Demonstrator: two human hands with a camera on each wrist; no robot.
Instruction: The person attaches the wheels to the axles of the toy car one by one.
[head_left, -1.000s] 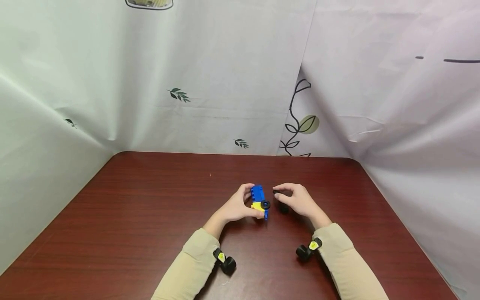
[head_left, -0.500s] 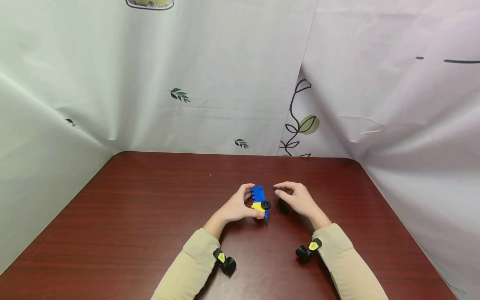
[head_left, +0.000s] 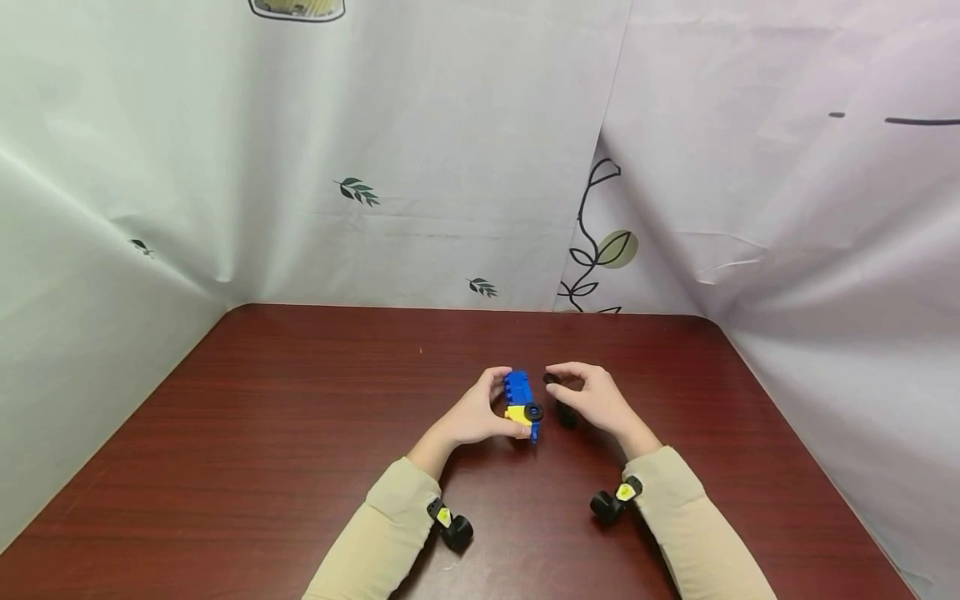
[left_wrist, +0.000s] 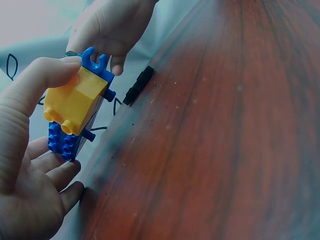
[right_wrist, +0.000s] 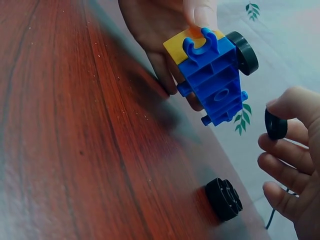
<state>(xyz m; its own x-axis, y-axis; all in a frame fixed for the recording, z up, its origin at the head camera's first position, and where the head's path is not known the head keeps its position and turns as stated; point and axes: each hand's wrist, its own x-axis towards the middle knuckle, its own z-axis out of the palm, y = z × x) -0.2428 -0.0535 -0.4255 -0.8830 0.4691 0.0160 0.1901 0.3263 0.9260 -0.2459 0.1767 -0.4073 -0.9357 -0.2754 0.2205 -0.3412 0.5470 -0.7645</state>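
My left hand (head_left: 472, 414) grips a small toy block car (right_wrist: 212, 85) with a blue base and a yellow block, thumb on the yellow part. A black wheel (right_wrist: 242, 53) is fitted on one of its axle pegs; other blue pegs (left_wrist: 88, 135) stand bare. A blue hook-like clip (left_wrist: 94, 60) sticks out at one end. Just to the right, my right hand (head_left: 600, 404) pinches another black wheel (right_wrist: 275, 124) between thumb and fingers, apart from the car. Below that hand, black wheels (right_wrist: 223, 199) rest on the table; how many is unclear.
Both hands are over a dark red-brown wooden table (head_left: 337, 400). Pale printed cloth (head_left: 450, 167) hangs behind the table and along its sides. Each sleeve carries a black wrist camera (head_left: 456, 532) strapped near the cuff.
My left hand and the car have shifted very slightly to the right. The fingers of my right hand have moved a little, and the pinched wheel shows at a slightly different angle.
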